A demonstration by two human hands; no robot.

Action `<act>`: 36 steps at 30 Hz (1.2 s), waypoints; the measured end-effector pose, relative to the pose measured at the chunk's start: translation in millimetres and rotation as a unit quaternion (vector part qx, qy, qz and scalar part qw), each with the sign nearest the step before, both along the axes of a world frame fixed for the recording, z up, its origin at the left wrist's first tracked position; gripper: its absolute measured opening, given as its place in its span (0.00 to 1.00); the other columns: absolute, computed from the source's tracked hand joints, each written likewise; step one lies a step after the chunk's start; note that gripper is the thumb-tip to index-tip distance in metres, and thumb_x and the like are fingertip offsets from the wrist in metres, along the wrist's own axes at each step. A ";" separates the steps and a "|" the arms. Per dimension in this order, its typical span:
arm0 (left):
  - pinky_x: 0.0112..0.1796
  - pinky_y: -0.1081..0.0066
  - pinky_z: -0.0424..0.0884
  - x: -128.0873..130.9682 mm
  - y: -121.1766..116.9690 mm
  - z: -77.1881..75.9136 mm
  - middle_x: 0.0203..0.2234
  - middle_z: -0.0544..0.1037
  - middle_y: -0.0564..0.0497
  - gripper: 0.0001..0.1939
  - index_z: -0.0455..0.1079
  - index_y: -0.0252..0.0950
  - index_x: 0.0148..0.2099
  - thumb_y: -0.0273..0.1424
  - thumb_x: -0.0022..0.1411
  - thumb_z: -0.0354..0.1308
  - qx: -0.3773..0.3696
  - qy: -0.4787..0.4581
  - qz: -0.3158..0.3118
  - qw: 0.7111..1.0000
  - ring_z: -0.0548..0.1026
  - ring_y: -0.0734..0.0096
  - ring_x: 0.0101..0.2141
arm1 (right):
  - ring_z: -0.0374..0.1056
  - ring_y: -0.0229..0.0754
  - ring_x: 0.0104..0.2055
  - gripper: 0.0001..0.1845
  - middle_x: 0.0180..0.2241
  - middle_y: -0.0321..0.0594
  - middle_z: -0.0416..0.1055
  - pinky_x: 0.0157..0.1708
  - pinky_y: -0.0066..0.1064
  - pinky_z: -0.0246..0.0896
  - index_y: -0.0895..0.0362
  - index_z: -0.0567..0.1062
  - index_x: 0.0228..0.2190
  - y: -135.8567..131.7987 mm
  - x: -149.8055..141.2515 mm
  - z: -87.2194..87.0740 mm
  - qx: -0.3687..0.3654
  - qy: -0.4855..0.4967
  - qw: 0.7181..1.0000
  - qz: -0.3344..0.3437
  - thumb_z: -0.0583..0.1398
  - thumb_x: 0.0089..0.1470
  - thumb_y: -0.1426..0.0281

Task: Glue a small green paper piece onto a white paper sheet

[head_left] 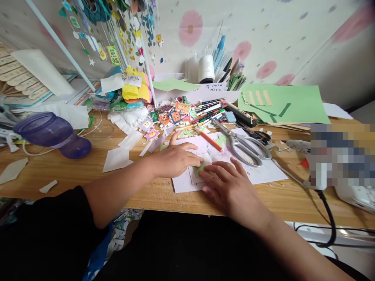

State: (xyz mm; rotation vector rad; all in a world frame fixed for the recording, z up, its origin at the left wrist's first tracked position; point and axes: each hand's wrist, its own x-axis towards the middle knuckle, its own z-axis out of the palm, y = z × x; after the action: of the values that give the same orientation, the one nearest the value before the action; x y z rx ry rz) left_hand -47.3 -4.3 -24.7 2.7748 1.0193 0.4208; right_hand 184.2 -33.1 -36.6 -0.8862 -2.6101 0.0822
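A small piece of white paper with a pale green piece [201,168] on it lies on a larger white sheet [183,185]. My left hand [174,160] has its fingers spread, with the fingertips touching the green piece's upper edge. From the right, my right hand [230,181] rests with outstretched fingers on the same paper and covers part of it. An orange marker [211,140] lies just beyond both hands. To its right are large grey-handled scissors [244,146], partly on the sheet.
Small coloured paper pictures [175,116] and several pencils [208,113] are heaped at the back. Black-handled scissors [260,136] lie behind the grey pair. A green sheet [304,101] is at back right. A purple vase-like container [55,134] lies on the left.
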 end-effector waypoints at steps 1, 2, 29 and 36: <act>0.60 0.38 0.35 -0.7 1.0 -0.2 0.47 0.80 0.57 0.20 0.74 0.46 0.42 0.17 0.59 0.50 -0.008 -0.006 -0.001 1.000 0.68 0.58 0.57 | 0.65 0.55 0.52 0.16 0.46 0.46 0.76 0.55 0.55 0.51 0.56 0.77 0.46 -1.4 -0.4 -0.8 -0.002 -0.007 1.000 -0.005 0.56 0.61 0.65; 0.60 0.38 0.34 -1.2 2.0 -0.1 0.47 0.80 0.58 0.20 0.75 0.46 0.41 0.17 0.58 0.50 -0.017 -0.009 0.001 1.000 0.68 0.58 0.57 | 0.65 0.56 0.52 0.16 0.46 0.46 0.76 0.55 0.56 0.51 0.56 0.77 0.46 -2.8 -0.7 -1.6 -0.006 -0.014 1.000 -0.009 0.56 0.61 0.64; 0.50 0.50 0.59 28.0 -10.5 12.9 0.45 0.71 0.45 0.21 0.68 0.39 0.42 0.47 0.53 0.64 -0.089 0.058 0.302 0.947 0.66 0.51 0.51 | 0.67 0.53 0.53 0.14 0.51 0.46 0.74 0.56 0.55 0.52 0.56 0.76 0.46 -13.0 10.5 -11.8 0.008 0.111 0.993 -0.042 0.56 0.61 0.69; 0.47 0.53 0.57 27.1 -6.6 6.4 0.42 0.71 0.48 0.18 0.65 0.39 0.36 0.49 0.56 0.61 -0.098 0.047 0.296 0.949 0.64 0.53 0.50 | 0.68 0.50 0.37 0.11 0.35 0.47 0.73 0.39 0.44 0.64 0.57 0.79 0.36 -2.3 9.0 -13.6 -0.027 0.094 0.975 -0.201 0.57 0.59 0.67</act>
State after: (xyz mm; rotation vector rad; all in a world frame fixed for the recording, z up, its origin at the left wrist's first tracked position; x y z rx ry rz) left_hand -20.2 -10.9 -18.3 2.2889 1.8092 0.2337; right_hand 193.2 -35.5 -50.2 -1.3370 -2.2198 0.1202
